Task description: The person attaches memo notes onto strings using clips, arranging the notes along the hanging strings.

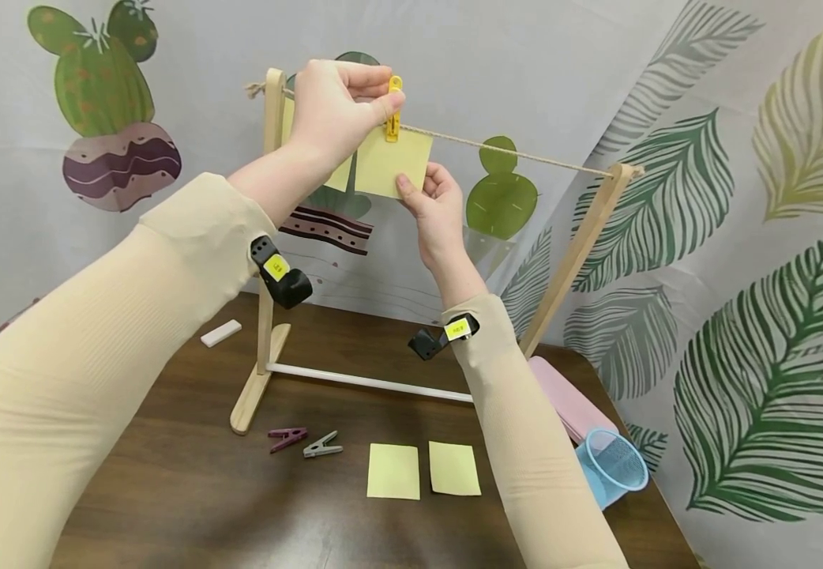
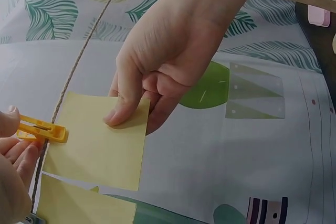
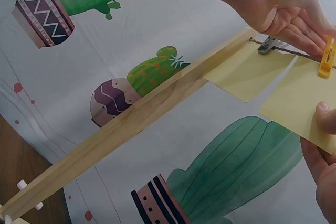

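My left hand (image 1: 329, 114) pinches a yellow clothespin (image 1: 393, 126) between thumb and fingers, upright at the rope (image 1: 504, 148). The clothespin's lower end overlaps the top edge of a yellow sticky note (image 1: 390, 167). My right hand (image 1: 441, 217) holds that note by its lower right corner, thumb in front and fingers behind. To its left hangs another yellow note (image 3: 239, 72), with a grey clothespin (image 3: 268, 45) at its top by the wooden post; my left hand partly hides this in the head view.
The wooden frame (image 1: 269, 237) stands on a brown table (image 1: 191, 474). Lying in front are a purple clothespin (image 1: 287, 438), a grey-green clothespin (image 1: 322, 446) and two yellow notes (image 1: 393, 472) (image 1: 454, 468). A white block (image 1: 221, 333), pink case (image 1: 571, 399) and blue mesh cup (image 1: 599, 474) stand around.
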`<state>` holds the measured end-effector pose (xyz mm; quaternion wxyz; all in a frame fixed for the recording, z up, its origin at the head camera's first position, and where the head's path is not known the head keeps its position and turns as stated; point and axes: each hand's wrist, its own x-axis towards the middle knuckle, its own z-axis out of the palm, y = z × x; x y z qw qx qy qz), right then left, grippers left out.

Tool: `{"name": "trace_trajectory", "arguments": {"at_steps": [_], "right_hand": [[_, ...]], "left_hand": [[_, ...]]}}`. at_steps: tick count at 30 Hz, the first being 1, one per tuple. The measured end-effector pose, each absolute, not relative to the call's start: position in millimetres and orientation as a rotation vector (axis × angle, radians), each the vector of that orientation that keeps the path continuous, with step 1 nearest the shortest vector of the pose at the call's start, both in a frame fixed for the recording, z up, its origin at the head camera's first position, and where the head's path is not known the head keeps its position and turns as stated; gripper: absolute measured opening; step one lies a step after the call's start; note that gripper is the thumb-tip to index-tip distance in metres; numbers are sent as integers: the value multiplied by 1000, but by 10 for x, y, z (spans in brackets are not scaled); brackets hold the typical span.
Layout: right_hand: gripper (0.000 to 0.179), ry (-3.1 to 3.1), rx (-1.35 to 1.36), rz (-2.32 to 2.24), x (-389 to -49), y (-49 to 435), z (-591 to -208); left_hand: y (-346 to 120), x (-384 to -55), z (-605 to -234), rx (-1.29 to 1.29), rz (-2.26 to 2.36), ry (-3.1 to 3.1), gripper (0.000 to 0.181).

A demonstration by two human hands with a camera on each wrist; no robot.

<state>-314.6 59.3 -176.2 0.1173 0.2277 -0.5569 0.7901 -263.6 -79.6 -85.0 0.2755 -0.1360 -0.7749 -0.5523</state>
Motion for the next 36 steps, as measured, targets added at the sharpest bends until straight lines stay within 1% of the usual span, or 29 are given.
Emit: {"name": "trace_trajectory", "arguments": {"at_steps": [11,20,36], "right_hand": [[15,-1648,644,2314,-3152,609,-1808],[14,-1681,639,2301,-3168,639,-1903],[22,-1679,673,2347,-3124,706,-2205]], "left_hand": [[-813,-2619,-870,-385,-1559,-2071,42],[-853,-2588,-958,-420,-1577,-2020,43],[-1018,-2447,-1286,-462,-1624,-1854,31]]}}
